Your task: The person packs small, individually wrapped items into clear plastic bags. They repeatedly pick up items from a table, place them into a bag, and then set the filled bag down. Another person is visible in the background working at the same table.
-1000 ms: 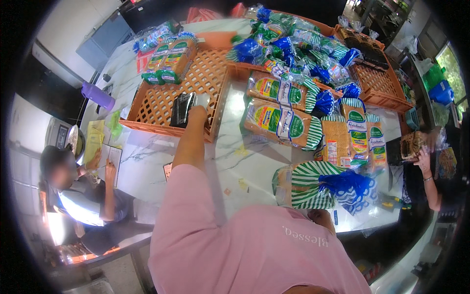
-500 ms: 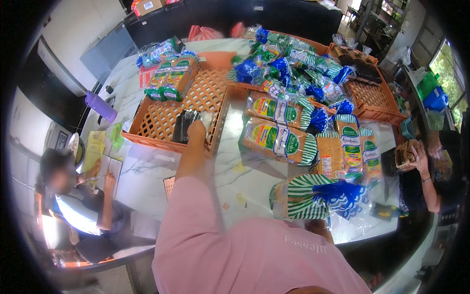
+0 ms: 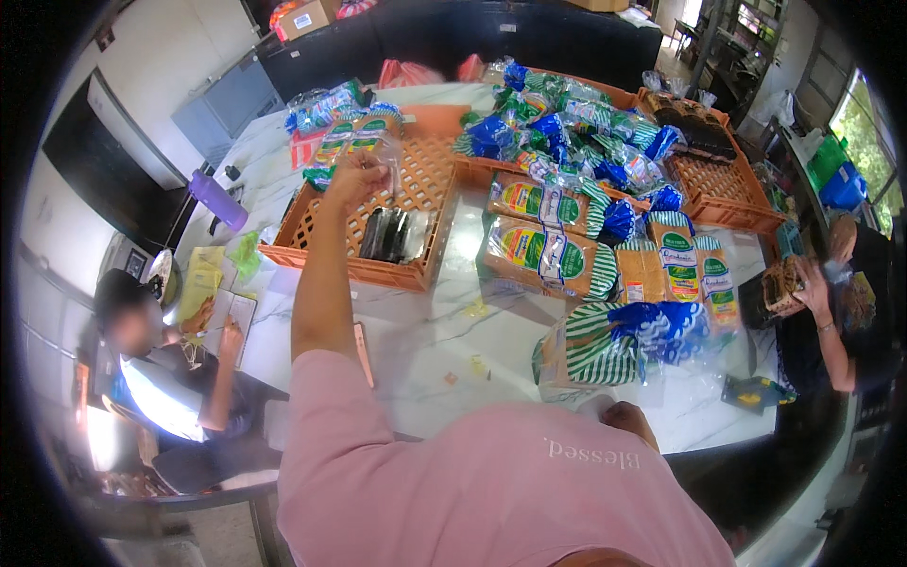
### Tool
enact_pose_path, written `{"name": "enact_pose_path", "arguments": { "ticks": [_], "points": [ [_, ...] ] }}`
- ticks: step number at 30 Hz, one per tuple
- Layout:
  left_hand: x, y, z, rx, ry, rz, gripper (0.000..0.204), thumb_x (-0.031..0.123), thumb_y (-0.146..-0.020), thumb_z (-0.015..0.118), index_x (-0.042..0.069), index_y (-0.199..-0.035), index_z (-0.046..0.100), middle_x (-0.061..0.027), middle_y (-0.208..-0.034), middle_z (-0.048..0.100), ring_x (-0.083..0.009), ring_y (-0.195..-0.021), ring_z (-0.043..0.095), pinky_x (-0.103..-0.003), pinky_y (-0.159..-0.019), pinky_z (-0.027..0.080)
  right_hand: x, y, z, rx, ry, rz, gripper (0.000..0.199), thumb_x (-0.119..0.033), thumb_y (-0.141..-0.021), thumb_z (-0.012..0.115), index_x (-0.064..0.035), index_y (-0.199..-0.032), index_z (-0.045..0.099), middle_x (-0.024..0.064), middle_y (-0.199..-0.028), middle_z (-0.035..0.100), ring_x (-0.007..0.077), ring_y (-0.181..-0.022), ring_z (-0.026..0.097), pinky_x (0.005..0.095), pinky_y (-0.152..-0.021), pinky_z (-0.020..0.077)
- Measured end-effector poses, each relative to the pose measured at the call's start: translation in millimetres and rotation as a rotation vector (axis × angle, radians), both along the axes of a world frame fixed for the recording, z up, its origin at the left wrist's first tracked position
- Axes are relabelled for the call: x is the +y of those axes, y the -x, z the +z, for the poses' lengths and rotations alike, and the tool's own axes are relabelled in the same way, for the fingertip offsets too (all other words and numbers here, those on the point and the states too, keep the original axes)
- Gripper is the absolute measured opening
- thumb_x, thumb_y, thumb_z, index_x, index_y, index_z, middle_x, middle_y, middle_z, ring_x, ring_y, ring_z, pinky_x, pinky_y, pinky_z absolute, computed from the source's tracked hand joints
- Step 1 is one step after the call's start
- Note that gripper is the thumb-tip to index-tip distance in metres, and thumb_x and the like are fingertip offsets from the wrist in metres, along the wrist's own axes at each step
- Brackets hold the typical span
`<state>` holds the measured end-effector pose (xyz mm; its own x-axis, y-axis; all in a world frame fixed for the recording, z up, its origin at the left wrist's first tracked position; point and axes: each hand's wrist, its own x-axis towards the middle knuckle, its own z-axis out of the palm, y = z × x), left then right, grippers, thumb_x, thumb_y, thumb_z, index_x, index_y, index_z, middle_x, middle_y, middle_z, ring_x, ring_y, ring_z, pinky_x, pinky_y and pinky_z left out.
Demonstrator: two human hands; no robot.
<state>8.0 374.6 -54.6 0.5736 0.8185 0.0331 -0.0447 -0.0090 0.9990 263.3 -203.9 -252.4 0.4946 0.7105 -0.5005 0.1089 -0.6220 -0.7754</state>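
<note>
Left hand point(image 3: 357, 181), grip pinched on filmy clear plastic point(image 3: 390, 154), latticed orange crate point(image 3: 431, 172) below, right hand point(image 3: 629, 418), grip unclear

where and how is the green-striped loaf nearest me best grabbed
Probably by the filled left part of the green-striped loaf, from above, gripping across its near and far sides: it lies with its loose blue bag end to the right, which looks floppy.

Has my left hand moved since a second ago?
Yes: against the orange crate, your left hand moved from the dark packet toward the bagged bread loaves.
</note>
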Motion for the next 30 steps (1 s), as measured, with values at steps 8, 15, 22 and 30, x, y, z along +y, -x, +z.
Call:
{"name": "enact_pose_path", "arguments": {
  "ticks": [8,15,22,30],
  "points": [
    [-69.6,21.9,109.7,-0.258,-0.322,-0.097,0.015,0.002,-0.086,0.057,0.003,-0.1,0.064,-0.0003,-0.084,0.06,-0.0082,-0.073,0.053,-0.022,-0.064,0.043,-7.2,13.3,21.5,-0.228,0.041,0.271,0.03,-0.023,-0.077,0.07,-0.0024,-0.098,0.063,0.0099,-0.085,0.065,0.0197,-0.077,0.062,0.0306,-0.069,0.0489],
    [-169.4,28.9,173.1,-0.163,-0.457,-0.363,0.007,0.002,-0.086,0.056,0.004,-0.09,0.061,0.0029,-0.08,0.059,-0.0041,-0.072,0.053,-0.019,-0.063,0.042,12.1,52.5,130.3,-0.17,-0.473,0.306,0.03,-0.016,-0.075,0.073,-0.0033,-0.101,0.063,0.0088,-0.091,0.065,0.0201,-0.08,0.061,0.0315,-0.076,0.0472],
    [-321.3,7.1,150.0,0.357,-0.727,-0.761,0.005,0.009,-0.081,0.064,0.006,-0.084,0.061,-0.0026,-0.077,0.064,-0.0111,-0.071,0.06,-0.026,-0.068,0.046,34.6,107.7,269.6,-0.446,-1.199,0.194,0.045,-0.006,-0.07,0.074,-0.0019,-0.112,0.058,0.013,-0.112,0.059,0.0285,-0.11,0.051,0.0364,-0.091,0.0411],
    [-375.1,-17.5,97.5,0.134,-0.632,-0.856,0.01,0.006,-0.08,0.066,0.002,-0.089,0.067,-0.0061,-0.079,0.065,-0.0143,-0.073,0.061,-0.027,-0.064,0.047,28.3,112.7,251.3,-0.377,-1.162,0.204,0.032,0.008,-0.074,0.064,-0.0014,-0.104,0.06,0.0108,-0.091,0.063,0.0229,-0.083,0.063,0.0318,-0.07,0.0486]
  ]
}}
